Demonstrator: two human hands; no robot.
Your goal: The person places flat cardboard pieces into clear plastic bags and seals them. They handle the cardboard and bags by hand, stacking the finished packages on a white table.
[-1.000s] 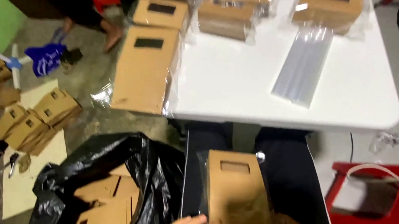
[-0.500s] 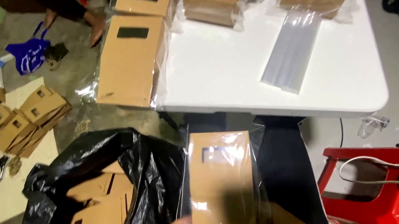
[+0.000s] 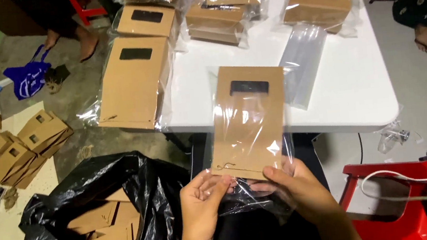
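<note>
White table [image 3: 348,95] far; kraft box [image 3: 248,121] held upright in clear sleeve [image 3: 280,152], bottom edge pinched by left hand [image 3: 201,200] and right hand [image 3: 294,185] so sleeve slides.

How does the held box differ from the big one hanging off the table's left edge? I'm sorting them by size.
The held box looks narrower than the big box, though it is nearer the camera. The held box is upright, gripped at its bottom by the left hand and right hand; the big box lies flat, overhanging the table. Both are brown cardboard with a dark window, in clear plastic.
</note>
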